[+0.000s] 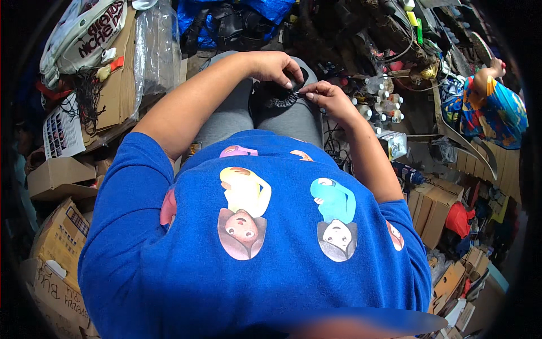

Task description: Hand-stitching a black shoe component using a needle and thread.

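On my lap, between my thighs, lies a black curved piece [261, 95] with a ridged, coil-like edge; its exact kind is not clear. My left hand [275, 68] reaches over it from above, fingers bent down and closed at its right side. Opposite, my right hand [330, 97] pinches thumb against finger at the same edge. A small pale glint shows at those fingertips, too small to name. The two hands' fingertips are close together. My legs in grey trousers [228, 116] lie under the black piece.
Cardboard sheets [116, 73] and clear plastic [157, 53] stand at the left, above several boxes [62, 178]. Several small bottles [389, 104] stand right of my knee. At the far right, another person in bright patterned clothing [499, 116] sits near a curved strip [483, 150].
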A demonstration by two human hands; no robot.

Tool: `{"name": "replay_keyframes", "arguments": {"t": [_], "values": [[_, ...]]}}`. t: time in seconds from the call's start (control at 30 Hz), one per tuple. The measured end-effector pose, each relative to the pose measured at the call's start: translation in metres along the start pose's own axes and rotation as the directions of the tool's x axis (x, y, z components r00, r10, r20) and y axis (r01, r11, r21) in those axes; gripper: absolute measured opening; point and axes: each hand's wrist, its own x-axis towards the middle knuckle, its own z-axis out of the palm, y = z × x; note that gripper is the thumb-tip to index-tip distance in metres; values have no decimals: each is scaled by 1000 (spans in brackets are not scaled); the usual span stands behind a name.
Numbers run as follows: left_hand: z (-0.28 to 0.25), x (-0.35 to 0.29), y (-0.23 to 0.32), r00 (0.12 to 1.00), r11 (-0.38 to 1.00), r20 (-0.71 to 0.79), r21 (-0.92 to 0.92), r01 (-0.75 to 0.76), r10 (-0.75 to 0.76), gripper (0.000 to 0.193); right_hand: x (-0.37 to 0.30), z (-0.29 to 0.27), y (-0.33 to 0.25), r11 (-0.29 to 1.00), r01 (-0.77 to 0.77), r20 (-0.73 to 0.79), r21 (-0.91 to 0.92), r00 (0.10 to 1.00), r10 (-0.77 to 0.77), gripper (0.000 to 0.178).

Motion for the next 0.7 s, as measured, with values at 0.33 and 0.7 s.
{"name": "replay_keyframes", "arguments": {"t": [0.33,0.7], "values": [[4,2,-7,998,995,-55,90,-39,44,33,9,-4,14,972,-58,103,227,994,36,20],[19,-33,-1,902,936,-422,344,69,89,32,-11,17,-7,943,184,-204,-278,948,-244,23]]}}
